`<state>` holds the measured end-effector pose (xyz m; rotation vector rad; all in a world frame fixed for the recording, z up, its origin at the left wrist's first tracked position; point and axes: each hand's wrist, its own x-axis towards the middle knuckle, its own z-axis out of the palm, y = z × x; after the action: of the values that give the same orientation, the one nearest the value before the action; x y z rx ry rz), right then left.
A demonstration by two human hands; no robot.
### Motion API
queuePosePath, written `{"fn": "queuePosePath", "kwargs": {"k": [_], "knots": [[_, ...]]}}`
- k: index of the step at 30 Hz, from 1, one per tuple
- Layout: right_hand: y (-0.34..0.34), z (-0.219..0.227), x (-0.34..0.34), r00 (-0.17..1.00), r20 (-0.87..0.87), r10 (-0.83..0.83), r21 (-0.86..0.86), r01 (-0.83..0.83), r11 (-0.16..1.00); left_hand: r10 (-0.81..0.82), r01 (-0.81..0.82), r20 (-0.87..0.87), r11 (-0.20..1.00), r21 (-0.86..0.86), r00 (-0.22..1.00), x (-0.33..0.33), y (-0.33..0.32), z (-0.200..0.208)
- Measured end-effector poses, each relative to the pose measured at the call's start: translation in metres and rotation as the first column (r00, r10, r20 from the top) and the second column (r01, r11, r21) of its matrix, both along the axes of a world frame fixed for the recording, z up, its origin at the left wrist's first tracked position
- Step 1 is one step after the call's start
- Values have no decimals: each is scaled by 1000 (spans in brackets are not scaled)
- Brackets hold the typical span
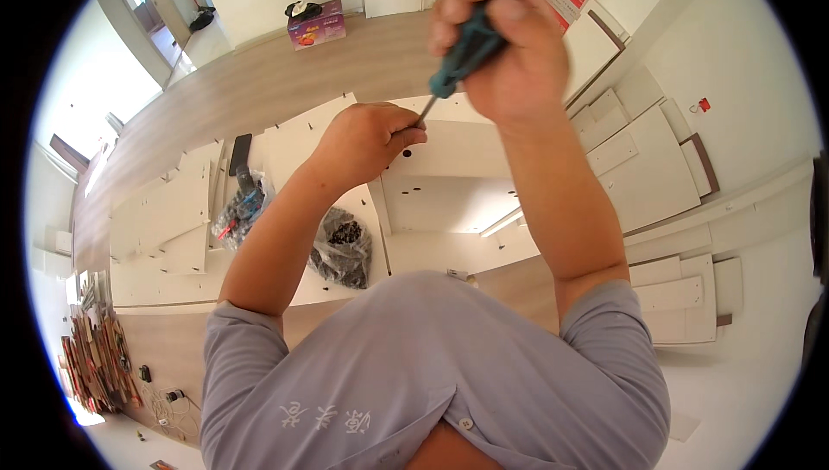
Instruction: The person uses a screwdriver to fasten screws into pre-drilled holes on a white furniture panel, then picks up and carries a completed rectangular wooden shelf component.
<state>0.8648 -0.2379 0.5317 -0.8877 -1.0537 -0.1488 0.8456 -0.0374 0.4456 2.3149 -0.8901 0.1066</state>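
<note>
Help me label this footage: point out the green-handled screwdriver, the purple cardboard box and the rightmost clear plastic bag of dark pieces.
Green-handled screwdriver (pixel 460 63): head view, on the handle.
Purple cardboard box (pixel 318 31): head view, on the front face.
Clear plastic bag of dark pieces (pixel 343 264): head view, on its lower half.

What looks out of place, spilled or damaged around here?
Nothing I can see looks damaged or spilled. The cord looks untidiest: it lies in loose loops on the floor at lower left, rather than coiled. The open bag on the boards keeps its dark fittings heaped inside.
</note>
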Motion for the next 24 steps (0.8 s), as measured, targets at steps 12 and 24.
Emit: {"fn": "queuePosePath", "kwargs": {"k": [12, 24], "knots": [[56, -17, 16, 962, -88, -260, -232, 234, 944, -28, -76, -368, 961, -265, 929, 11, 8, -20], [30, -11, 12, 911, -39, -410, -421, 357, 834, 26, -70, -168, 961, -267, 986, 11, 4, -33]]}}
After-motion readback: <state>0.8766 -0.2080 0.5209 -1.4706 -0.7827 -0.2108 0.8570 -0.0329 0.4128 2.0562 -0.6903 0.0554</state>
